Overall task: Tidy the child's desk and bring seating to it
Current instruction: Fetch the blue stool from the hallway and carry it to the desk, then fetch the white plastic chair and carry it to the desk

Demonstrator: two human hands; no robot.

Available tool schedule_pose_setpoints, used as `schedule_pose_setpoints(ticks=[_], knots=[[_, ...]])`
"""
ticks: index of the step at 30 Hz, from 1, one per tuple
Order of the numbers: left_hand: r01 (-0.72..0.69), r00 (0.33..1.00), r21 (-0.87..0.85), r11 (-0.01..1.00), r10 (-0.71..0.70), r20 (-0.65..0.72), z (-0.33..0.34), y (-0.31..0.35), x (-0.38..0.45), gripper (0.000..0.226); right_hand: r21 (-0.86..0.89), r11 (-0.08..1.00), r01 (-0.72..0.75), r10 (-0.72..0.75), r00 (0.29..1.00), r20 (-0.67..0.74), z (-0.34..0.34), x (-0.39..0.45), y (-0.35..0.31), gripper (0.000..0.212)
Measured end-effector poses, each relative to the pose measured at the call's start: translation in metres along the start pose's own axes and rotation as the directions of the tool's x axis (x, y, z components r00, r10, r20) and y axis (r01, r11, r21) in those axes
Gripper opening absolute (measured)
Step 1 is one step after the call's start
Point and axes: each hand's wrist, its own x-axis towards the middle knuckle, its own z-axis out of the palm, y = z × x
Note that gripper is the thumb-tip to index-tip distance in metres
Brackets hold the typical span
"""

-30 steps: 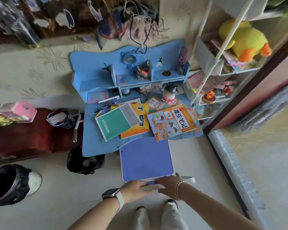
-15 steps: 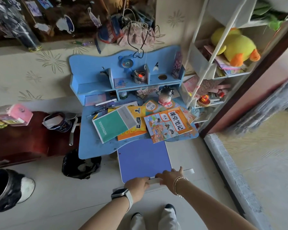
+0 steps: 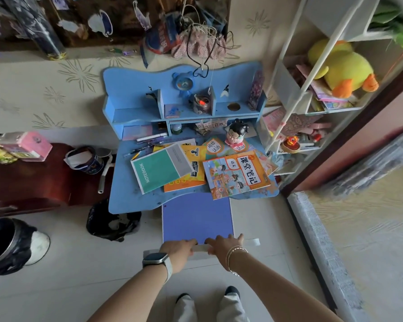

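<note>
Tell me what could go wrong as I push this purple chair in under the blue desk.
The picture book overhangs the desk's front edge right above the purple chair; a bump could knock it off. The black bag lies on the floor beside the chair's left side and might snag it. Both your left hand and right hand grip the white backrest bar, so watch your fingers near the desk.

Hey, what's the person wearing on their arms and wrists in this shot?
Both forearms are bare, no sleeves in view. The left hand has a smartwatch with a dark square face and pale band on its wrist. The right hand has thin metallic bangles on its wrist.
</note>
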Motion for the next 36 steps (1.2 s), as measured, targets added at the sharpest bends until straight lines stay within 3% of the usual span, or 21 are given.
schedule_pose_setpoints(ticks=[5,9,11,13,15,17,19,21,25,28,32,34,36], knots=[[0.063,0.998,-0.085,0.994,-0.065,-0.024,0.010,0.003,-0.010,0.040,-0.016,1.000,0.013,-0.013,1.000,-0.027,0.009,0.001,-0.004,0.032],[0.045,0.999,-0.195,0.980,-0.048,-0.009,0.014,0.005,-0.010,0.028,-0.012,0.999,0.042,-0.042,0.999,-0.012,0.014,-0.002,0.005,0.034],[0.073,0.997,-0.317,0.945,-0.063,0.043,0.007,0.004,-0.011,0.026,0.171,0.983,0.068,-0.072,0.997,0.017,0.007,-0.004,0.011,0.036],[0.190,0.981,-0.602,0.775,-0.169,0.092,-0.016,0.001,-0.014,0.025,0.588,0.808,0.039,-0.078,0.996,0.040,-0.019,0.003,0.015,0.024],[0.232,0.954,-0.853,0.467,-0.278,0.107,-0.060,-0.012,-0.020,0.024,0.839,0.543,-0.045,-0.039,0.996,0.079,-0.073,0.013,0.013,0.014],[0.135,0.933,-0.979,0.151,-0.352,0.074,-0.110,-0.036,-0.034,0.031,0.931,0.358,-0.074,-0.037,0.995,0.094,-0.138,0.021,-0.002,0.022],[-0.074,0.894,-0.995,-0.062,-0.447,-0.038,-0.152,-0.063,-0.064,0.039,0.974,0.225,-0.003,-0.111,0.993,0.029,-0.196,0.023,-0.034,0.034],[-0.267,0.817,-0.954,-0.140,-0.558,-0.147,-0.184,-0.093,-0.103,0.041,0.984,0.157,0.088,-0.230,0.972,-0.050,-0.248,0.022,-0.084,0.037],[-0.439,0.598,-0.893,-0.100,-0.774,-0.208,-0.204,-0.144,-0.207,0.047,0.927,0.289,0.238,-0.476,0.876,-0.076,-0.302,0.000,-0.220,0.036],[-0.518,0.366,-0.853,-0.068,-0.919,-0.149,-0.173,-0.175,-0.293,0.049,0.879,0.347,0.328,-0.620,0.783,-0.048,-0.299,-0.023,-0.325,0.035],[-0.647,0.120,-0.758,-0.085,-0.993,0.008,-0.111,-0.201,-0.396,0.047,0.856,0.393,0.337,-0.747,0.659,0.084,-0.263,-0.065,-0.450,0.033],[-0.676,0.021,-0.735,-0.050,-0.999,0.048,-0.084,-0.218,-0.439,0.044,0.826,0.420,0.375,-0.777,0.618,0.114,-0.242,-0.085,-0.510,0.030],[-0.675,-0.013,-0.736,-0.053,-0.996,0.084,-0.063,-0.238,-0.471,0.043,0.810,0.433,0.395,-0.784,0.608,0.123,-0.221,-0.097,-0.562,0.026]])
